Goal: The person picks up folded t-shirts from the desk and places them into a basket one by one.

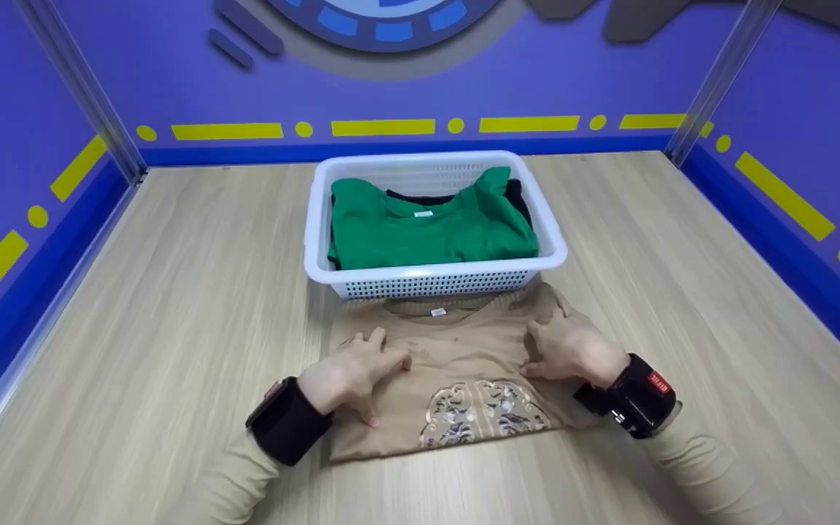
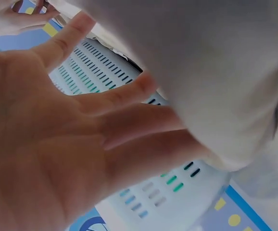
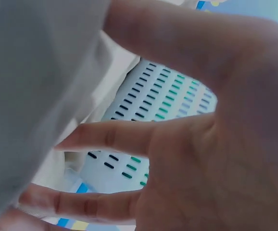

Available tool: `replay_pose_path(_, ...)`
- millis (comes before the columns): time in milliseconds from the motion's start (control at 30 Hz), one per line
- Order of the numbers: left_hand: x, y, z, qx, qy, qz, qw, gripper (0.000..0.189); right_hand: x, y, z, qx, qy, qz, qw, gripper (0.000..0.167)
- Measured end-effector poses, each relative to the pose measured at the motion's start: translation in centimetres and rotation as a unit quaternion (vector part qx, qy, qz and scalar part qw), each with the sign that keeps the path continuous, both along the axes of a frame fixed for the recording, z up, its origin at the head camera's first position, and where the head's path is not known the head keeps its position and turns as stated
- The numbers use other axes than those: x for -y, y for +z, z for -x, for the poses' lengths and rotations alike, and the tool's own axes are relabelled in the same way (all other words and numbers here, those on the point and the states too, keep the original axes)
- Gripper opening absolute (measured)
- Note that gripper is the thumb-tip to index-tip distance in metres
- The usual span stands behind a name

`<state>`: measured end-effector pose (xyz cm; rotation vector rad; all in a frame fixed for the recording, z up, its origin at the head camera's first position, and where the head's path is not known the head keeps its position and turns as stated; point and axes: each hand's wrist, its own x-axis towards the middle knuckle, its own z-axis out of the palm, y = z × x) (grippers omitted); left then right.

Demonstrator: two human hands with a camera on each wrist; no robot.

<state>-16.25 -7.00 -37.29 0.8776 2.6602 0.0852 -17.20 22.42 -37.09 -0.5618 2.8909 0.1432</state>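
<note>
A tan shirt [image 1: 456, 350] with an embroidered patch lies folded in front of the basket, its collar and white label toward the basket. My left hand [image 1: 354, 370] rests on the shirt's left side, fingers spread. On the right side, my right hand [image 1: 573, 348] touches the cloth with its fingertips. The left wrist view shows the straight fingers [image 2: 129, 113] against the pale-looking fabric [image 2: 216, 72]. In the right wrist view, extended fingers [image 3: 115, 137] meet the cloth [image 3: 33, 96], which hides some of the fingertips.
Just behind the shirt stands a white perforated basket [image 1: 434, 273] holding a folded green shirt [image 1: 427, 237], with black cloth [image 1: 515, 197] beneath it. Purple-blue panels [image 1: 405, 95] border the wood-grain table [image 1: 194, 292] at the back and both sides.
</note>
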Motion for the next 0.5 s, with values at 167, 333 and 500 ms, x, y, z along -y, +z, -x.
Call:
replay_pose_path(167, 1.0, 0.0, -0.2, 0.004, 0.010, -0.008, 0.9999, 0.073, 0.6, -0.4, -0.2, -0.023, 0.020, -0.001, 0.9995, 0.065)
replay_pose_path(333, 1.3, 0.1, -0.4, 0.012, 0.030, 0.003, 0.9995, 0.073, 1.0, -0.7, -0.5, -0.028, 0.020, 0.007, 0.9994, 0.070)
replay_pose_path(500, 1.2, 0.2, -0.1, 0.033, 0.051, -0.014, 0.9981, 0.070, 0.3, -0.4, 0.0, 0.014, 0.000, 0.045, 0.9989, 0.072)
